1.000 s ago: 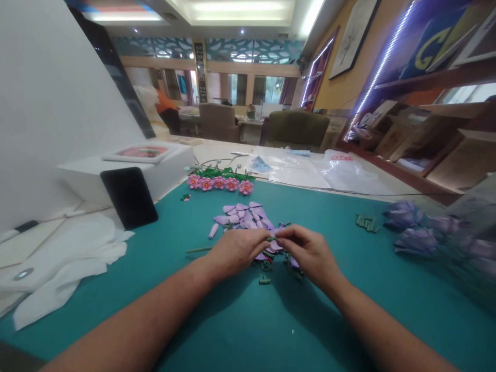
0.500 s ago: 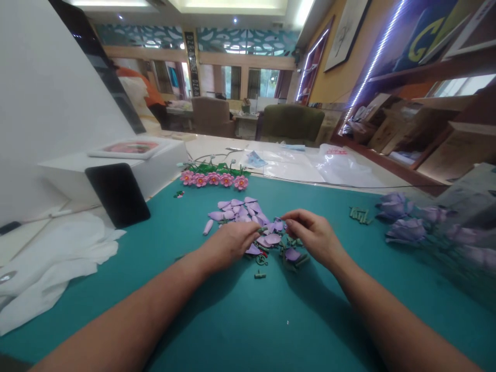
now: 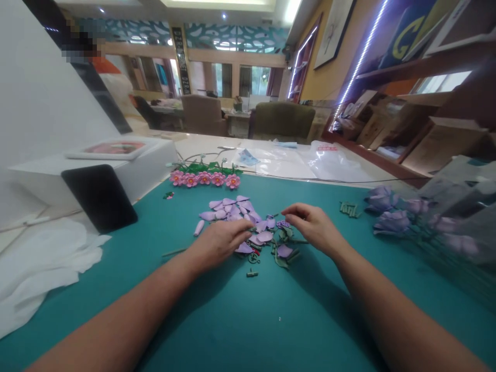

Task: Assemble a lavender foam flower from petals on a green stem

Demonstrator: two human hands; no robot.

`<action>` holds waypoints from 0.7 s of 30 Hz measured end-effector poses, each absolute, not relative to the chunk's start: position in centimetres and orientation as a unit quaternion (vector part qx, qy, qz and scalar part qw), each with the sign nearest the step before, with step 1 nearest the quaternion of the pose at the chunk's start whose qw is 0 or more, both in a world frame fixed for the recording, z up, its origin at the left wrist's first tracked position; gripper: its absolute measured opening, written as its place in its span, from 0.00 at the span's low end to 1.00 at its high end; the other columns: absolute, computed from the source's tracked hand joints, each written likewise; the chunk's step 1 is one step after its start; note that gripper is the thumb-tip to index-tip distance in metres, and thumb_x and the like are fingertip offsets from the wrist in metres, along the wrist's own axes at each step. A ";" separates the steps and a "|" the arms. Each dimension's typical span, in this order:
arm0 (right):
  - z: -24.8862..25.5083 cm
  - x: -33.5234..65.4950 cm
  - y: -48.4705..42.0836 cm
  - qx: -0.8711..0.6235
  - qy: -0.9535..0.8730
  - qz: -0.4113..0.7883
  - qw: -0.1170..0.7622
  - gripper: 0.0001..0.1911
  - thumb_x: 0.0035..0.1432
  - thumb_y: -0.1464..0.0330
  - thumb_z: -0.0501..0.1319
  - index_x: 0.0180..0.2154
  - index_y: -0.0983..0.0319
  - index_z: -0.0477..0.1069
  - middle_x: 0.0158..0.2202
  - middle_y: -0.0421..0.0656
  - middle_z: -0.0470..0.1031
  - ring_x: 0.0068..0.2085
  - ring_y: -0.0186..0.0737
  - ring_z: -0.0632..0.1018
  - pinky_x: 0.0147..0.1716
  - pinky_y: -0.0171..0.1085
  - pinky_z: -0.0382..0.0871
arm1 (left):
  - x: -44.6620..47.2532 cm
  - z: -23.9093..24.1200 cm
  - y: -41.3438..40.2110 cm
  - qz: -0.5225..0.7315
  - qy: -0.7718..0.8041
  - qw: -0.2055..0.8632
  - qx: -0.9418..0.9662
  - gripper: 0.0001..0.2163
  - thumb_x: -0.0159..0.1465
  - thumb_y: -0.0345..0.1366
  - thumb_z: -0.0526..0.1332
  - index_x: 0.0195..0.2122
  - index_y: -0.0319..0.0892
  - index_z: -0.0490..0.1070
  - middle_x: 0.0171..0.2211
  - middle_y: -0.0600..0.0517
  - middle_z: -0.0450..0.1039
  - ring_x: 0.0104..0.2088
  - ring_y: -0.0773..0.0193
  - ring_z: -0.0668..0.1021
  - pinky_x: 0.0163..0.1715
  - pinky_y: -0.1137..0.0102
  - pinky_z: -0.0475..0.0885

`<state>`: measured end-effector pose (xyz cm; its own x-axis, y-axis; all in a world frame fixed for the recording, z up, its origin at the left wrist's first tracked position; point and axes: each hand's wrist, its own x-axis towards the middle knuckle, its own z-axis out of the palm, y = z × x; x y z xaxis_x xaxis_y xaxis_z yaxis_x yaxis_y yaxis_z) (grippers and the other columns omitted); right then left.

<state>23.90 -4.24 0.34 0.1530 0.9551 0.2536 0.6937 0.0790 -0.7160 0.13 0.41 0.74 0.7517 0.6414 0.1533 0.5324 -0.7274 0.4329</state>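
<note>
My left hand (image 3: 219,240) is closed at the left side of a heap of loose lilac petals (image 3: 220,213), a small green piece (image 3: 253,229) showing at its fingertips. My right hand (image 3: 315,227) hovers at the heap's right side, thumb and index finger curled but a little apart, with no held thing visible. Just under its fingertips is a small purple rosette piece (image 3: 282,223). Dark green leaf and stem pieces (image 3: 285,235) are bunched beside it. Closer to me lie a green ring piece (image 3: 253,258) and a short green connector (image 3: 252,274).
Pink flowers (image 3: 205,179) line the green mat's (image 3: 240,320) back edge. Green pieces (image 3: 350,209) and finished lilac roses (image 3: 391,222) are at right. A black tablet (image 3: 99,197) leans against a white box (image 3: 155,157) at left, near white cloth (image 3: 50,263).
My view has shifted slightly. My left fingertips have drawn a little left from the heap's middle. The right thumb and index finger have parted from the small purple piece.
</note>
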 end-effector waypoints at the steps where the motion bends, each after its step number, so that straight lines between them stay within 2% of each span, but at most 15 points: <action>1: 0.5 24.1 -4.3 -0.667 -0.637 0.157 0.353 0.10 0.53 0.63 0.58 0.31 0.60 0.76 0.28 0.41 0.78 0.30 0.38 0.74 0.30 0.35 0.64 | 0.2 0.8 0.4 0.145 0.321 0.180 0.918 0.12 0.67 0.39 0.51 0.45 0.44 0.71 0.36 0.52 0.76 0.33 0.65 0.75 0.32 0.74 0.64; 4: 0.7 24.3 -4.3 -0.684 -0.669 0.121 0.266 0.09 0.54 0.66 0.58 0.29 0.59 0.76 0.28 0.40 0.78 0.30 0.38 0.74 0.29 0.34 0.62 | 0.2 1.1 0.4 0.139 0.324 0.171 0.920 0.12 0.68 0.39 0.50 0.41 0.43 0.71 0.31 0.53 0.74 0.29 0.67 0.73 0.30 0.75 0.62; 11: -1.2 24.1 -3.7 -0.687 -0.715 0.005 0.129 0.13 0.59 0.71 0.55 0.38 0.57 0.78 0.38 0.44 0.76 0.39 0.40 0.74 0.35 0.34 0.62 | 0.1 1.0 0.8 0.147 0.335 0.159 0.917 0.13 0.67 0.40 0.50 0.39 0.43 0.72 0.30 0.53 0.74 0.29 0.66 0.73 0.28 0.75 0.60; 17: -2.7 23.0 -3.7 -0.674 -0.734 -0.057 0.069 0.13 0.62 0.66 0.55 0.42 0.58 0.77 0.40 0.47 0.74 0.42 0.44 0.70 0.39 0.37 0.60 | 0.0 0.7 0.8 0.148 0.332 0.146 0.920 0.13 0.67 0.40 0.50 0.40 0.43 0.72 0.31 0.52 0.75 0.31 0.64 0.74 0.29 0.74 0.60; 21: -2.9 22.4 -3.7 -0.669 -0.739 -0.071 0.035 0.11 0.60 0.67 0.57 0.41 0.59 0.76 0.40 0.48 0.73 0.42 0.44 0.69 0.40 0.38 0.59 | 0.1 0.6 0.7 0.150 0.326 0.140 0.923 0.13 0.68 0.40 0.50 0.40 0.44 0.73 0.29 0.53 0.74 0.28 0.66 0.73 0.28 0.75 0.60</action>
<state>22.40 -3.71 -2.91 -0.1021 0.9838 0.1471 0.9938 0.0944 0.0579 0.10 0.72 0.64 0.7424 0.6436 0.1862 0.5591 -0.7483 0.3571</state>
